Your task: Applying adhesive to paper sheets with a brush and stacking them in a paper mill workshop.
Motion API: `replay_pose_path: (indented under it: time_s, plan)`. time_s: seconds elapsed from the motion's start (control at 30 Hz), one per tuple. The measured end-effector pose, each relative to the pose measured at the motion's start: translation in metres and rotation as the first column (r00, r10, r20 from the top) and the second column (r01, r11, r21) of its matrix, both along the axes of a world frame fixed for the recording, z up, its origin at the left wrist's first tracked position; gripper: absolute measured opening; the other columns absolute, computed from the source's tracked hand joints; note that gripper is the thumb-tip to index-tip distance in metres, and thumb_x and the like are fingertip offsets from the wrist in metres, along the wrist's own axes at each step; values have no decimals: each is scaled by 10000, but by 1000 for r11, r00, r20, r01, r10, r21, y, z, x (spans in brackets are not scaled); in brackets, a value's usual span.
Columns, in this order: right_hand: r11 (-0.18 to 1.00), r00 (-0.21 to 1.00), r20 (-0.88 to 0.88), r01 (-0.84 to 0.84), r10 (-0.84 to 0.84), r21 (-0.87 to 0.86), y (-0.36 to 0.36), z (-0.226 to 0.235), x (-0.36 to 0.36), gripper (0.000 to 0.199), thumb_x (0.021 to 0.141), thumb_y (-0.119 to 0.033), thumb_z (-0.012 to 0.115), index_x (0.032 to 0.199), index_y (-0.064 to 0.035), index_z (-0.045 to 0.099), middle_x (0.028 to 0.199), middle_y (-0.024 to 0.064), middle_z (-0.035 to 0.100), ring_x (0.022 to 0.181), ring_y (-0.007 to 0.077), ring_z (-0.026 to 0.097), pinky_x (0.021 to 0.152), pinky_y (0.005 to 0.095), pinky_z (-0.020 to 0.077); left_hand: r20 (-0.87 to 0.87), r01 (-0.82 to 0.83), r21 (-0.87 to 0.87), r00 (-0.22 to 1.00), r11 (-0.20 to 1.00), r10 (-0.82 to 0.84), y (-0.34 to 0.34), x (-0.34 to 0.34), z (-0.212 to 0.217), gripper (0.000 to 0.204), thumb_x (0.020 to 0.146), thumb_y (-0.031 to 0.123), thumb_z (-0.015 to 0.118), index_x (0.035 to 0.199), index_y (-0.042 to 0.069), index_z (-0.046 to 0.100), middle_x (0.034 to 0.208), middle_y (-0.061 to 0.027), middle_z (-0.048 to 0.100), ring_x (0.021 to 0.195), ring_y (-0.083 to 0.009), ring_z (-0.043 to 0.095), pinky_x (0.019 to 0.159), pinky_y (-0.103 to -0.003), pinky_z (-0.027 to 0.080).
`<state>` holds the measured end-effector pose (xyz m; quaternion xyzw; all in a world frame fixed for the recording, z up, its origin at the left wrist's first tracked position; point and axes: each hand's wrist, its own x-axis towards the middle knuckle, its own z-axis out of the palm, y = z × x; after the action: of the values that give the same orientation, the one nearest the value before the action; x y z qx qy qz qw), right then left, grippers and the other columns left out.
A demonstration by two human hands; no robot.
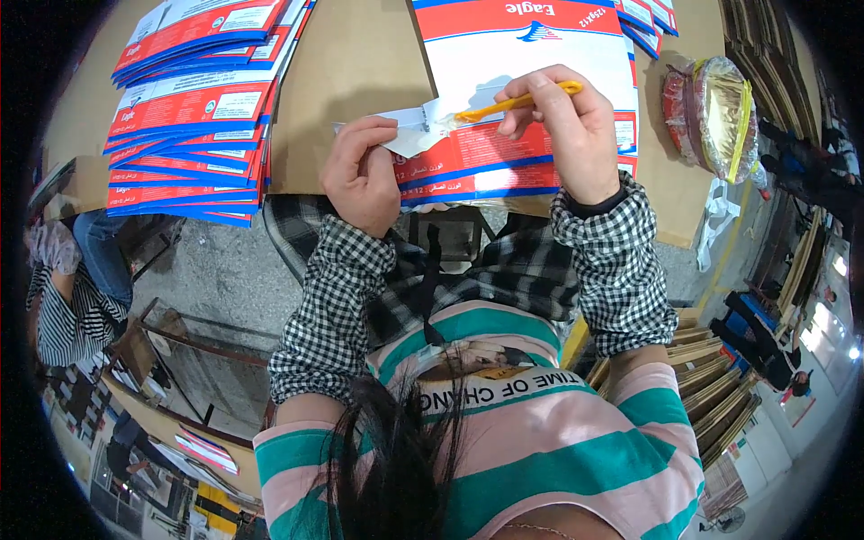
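Dark hair (396, 468) hangs closest to the lens, above checked sleeves (333, 306) reaching to the desk (360, 63). Farther out, the right hand (567, 126) is closed around a yellow plastic tool (517, 102), its tip on a flat red, white and blue carton (531, 90), while the left hand (360, 171) pinches a white flap (409, 135) at that carton's left edge. Similar flat cartons (193, 108) lie stacked on the left of the desk.

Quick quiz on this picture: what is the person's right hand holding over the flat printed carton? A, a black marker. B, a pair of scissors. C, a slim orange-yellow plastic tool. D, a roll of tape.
C: the right hand grips a slim orange-yellow tool, its tip over the flat carton, while the left hand pinches the carton's white flap.
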<state>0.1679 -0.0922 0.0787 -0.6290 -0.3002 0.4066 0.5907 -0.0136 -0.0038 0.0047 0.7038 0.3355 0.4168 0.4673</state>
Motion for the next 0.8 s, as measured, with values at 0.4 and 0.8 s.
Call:
replay_pose_path:
  time_s: [0.4, 0.8]
  plan:
    - [999, 999, 27, -39, 39, -1, 0, 0, 0, 215, 903, -153, 444, 882, 35, 548, 825, 93, 603, 650, 113, 575, 611, 229, 483, -24, 0, 1, 1000, 1000, 0, -1, 0, 2, 163, 727, -97, 449, 788, -26, 582, 869, -133, 607, 798, -204, 592, 720, -276, 467]
    - [998, 997, 46, -63, 62, 19, 4, 0, 0, 203, 902, -144, 450, 883, 35, 545, 817, 90, 607, 657, 114, 576, 614, 230, 482, -20, -2, 10, 1000, 1000, 2, -1, 2, 1, 158, 723, -96, 452, 786, -30, 580, 861, -133, 610, 788, -208, 593, 719, -279, 469]
